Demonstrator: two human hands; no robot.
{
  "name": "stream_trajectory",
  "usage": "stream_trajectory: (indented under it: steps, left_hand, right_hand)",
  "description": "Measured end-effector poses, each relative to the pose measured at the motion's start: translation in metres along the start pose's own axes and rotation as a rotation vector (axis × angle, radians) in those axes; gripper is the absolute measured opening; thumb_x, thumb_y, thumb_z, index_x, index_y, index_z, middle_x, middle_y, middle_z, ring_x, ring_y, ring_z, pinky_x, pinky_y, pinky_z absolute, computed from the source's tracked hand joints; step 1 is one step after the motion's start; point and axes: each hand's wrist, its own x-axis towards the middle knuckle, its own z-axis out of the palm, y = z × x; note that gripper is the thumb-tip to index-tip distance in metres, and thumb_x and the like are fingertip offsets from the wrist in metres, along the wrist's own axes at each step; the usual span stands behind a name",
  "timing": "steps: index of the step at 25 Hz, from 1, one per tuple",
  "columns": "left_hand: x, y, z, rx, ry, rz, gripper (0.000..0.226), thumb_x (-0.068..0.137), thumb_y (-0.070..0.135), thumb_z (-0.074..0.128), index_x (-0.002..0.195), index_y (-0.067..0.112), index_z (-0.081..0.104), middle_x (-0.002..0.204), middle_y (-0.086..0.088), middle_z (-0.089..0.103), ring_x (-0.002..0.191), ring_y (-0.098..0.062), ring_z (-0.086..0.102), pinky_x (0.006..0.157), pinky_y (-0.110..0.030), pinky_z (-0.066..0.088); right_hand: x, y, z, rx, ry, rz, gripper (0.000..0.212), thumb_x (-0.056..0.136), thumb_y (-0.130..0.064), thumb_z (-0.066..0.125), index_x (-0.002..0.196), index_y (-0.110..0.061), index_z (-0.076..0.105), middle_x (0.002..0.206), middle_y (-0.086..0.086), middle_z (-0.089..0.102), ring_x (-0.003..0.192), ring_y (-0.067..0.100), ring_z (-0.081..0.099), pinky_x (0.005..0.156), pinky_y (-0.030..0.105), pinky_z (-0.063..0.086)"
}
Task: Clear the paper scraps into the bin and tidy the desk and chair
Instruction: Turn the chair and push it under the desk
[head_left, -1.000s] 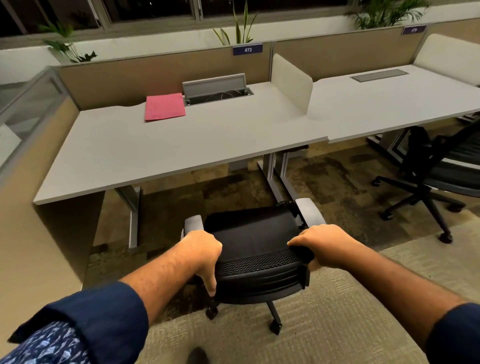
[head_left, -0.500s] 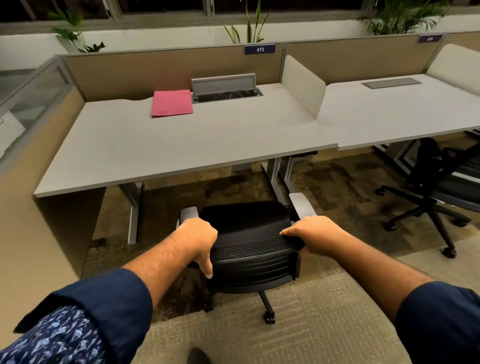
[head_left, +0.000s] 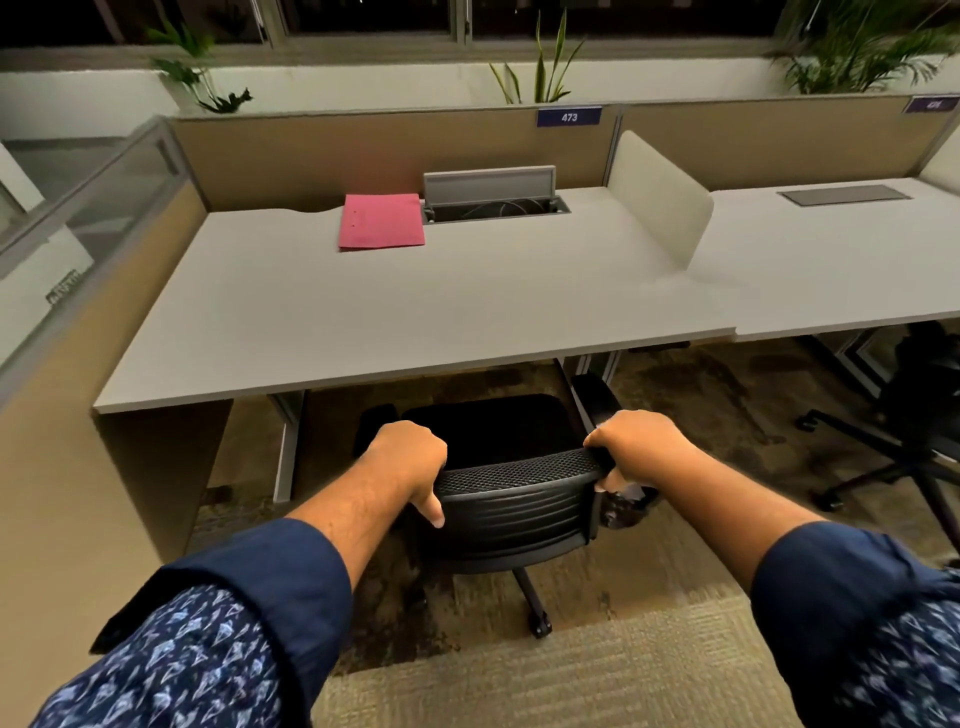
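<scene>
The person wears a navy shirt printed with small pale blue shapes. Both sleeves (head_left: 249, 613) are rolled back into plain dark blue cuffs. The forearms are bare.

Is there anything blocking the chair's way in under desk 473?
Nothing visible does. Both the left hand and right hand grip the chair backrest; the space under the desk looks open, its leg off to the left.
</scene>
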Motion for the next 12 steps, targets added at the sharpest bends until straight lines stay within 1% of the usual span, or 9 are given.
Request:
stream_trajectory:
  steps: [3,4,6,8,10,12]
  left_hand:
    - [0.019,-0.025,-0.006,-0.025,-0.014,-0.021,0.081,0.073,0.072,0.08,0.136,0.024,0.066,0.12,0.002,0.073,0.114,-0.026,0.069,0.096,-0.044,0.058]
    - [0.025,-0.031,-0.008,-0.028,-0.035,-0.031,0.082,0.074,0.07,0.08,0.14,0.024,0.064,0.126,0.001,0.072,0.119,-0.027,0.067,0.098,-0.045,0.057]
    - [0.036,-0.04,-0.013,-0.03,-0.085,-0.043,0.083,0.078,0.067,0.08,0.145,0.023,0.059,0.134,-0.001,0.069,0.125,-0.03,0.065,0.103,-0.047,0.056]
    - [0.047,-0.052,-0.019,-0.041,-0.134,-0.051,0.081,0.082,0.065,0.078,0.147,0.021,0.057,0.137,-0.004,0.067,0.126,-0.032,0.064,0.105,-0.048,0.055]
    - [0.055,-0.065,-0.024,-0.053,-0.167,-0.069,0.08,0.084,0.064,0.077,0.147,0.019,0.056,0.139,-0.005,0.065,0.128,-0.033,0.063,0.107,-0.048,0.053]
    - [0.06,-0.077,-0.029,-0.054,-0.148,-0.076,0.077,0.085,0.063,0.076,0.146,0.019,0.056,0.14,-0.005,0.065,0.128,-0.033,0.063,0.107,-0.047,0.052]
  right_hand:
    - [0.031,-0.007,-0.014,0.043,-0.005,0.097,0.053,0.076,-0.061,0.083,0.12,-0.033,0.073,0.11,-0.004,0.074,0.103,0.024,0.072,0.078,0.036,0.058]
    - [0.039,-0.009,-0.017,0.063,0.0,0.115,0.052,0.077,-0.06,0.083,0.119,-0.031,0.073,0.11,-0.003,0.074,0.104,0.025,0.072,0.078,0.036,0.057]
    - [0.05,-0.012,-0.02,0.104,0.014,0.119,0.052,0.078,-0.057,0.083,0.12,-0.029,0.073,0.112,-0.002,0.074,0.108,0.025,0.071,0.084,0.038,0.058]
    - [0.063,-0.013,-0.025,0.13,0.001,0.083,0.063,0.078,-0.056,0.084,0.132,-0.027,0.068,0.124,0.0,0.074,0.118,0.026,0.069,0.096,0.04,0.057]
    - [0.075,-0.01,-0.035,0.206,-0.02,0.056,0.078,0.081,-0.053,0.085,0.149,-0.024,0.058,0.141,0.003,0.068,0.132,0.027,0.062,0.109,0.041,0.05]
    - [0.089,-0.005,-0.044,0.288,-0.044,0.055,0.083,0.084,-0.05,0.084,0.156,-0.025,0.051,0.152,0.003,0.061,0.141,0.027,0.055,0.116,0.041,0.044]
